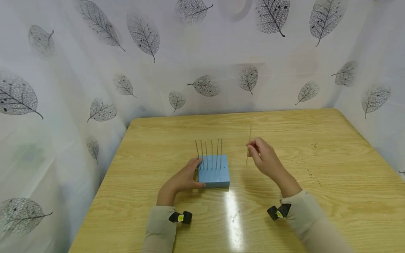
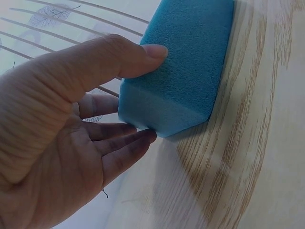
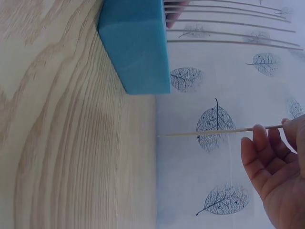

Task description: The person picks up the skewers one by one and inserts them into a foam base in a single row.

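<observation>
Gripping the blue foam block (image 1: 214, 172) by its left side, the left hand (image 1: 183, 180) curls thumb and fingers around it. Six skewers (image 1: 209, 154) stand upright in the block. Right of the block, the right hand (image 1: 265, 157) pinches one skewer (image 1: 249, 146), held clear of the table (image 1: 316, 182).

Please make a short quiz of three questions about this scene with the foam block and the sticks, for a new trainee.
1. True or false: the right hand pinches a thin wooden stick that is apart from the blue foam block.
2. How many sticks stand upright in the block? A) three B) six C) ten
3. Fill in: the left hand grips the block at its ____ side, seen from the head view.

Key: 1 true. 2 B. 3 left.
</observation>
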Demonstrator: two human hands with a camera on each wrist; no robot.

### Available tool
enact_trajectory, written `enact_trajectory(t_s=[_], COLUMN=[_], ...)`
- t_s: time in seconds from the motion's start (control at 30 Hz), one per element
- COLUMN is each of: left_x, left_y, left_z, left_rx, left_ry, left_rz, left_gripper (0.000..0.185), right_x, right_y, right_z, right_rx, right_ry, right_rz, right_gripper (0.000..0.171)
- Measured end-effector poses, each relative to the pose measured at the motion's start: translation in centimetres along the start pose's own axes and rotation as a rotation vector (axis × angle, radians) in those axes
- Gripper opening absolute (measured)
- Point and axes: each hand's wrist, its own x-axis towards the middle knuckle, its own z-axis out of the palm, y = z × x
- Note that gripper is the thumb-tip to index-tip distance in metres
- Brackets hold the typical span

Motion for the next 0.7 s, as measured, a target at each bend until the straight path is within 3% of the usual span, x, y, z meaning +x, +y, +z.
enact_trajectory(t_s=[0.7], left_x=[-0.1], left_y=[-0.1], left_z=[-0.1], left_rx=[-0.013], left_ry=[-0.004], left_rz=[0.008], left_gripper=[0.093], right_x=[2.2], right_y=[-2.2], right_z=[3.1], right_rx=[0.12], right_ry=[0.0], right_rz=[-0.054], right_gripper=[0.008])
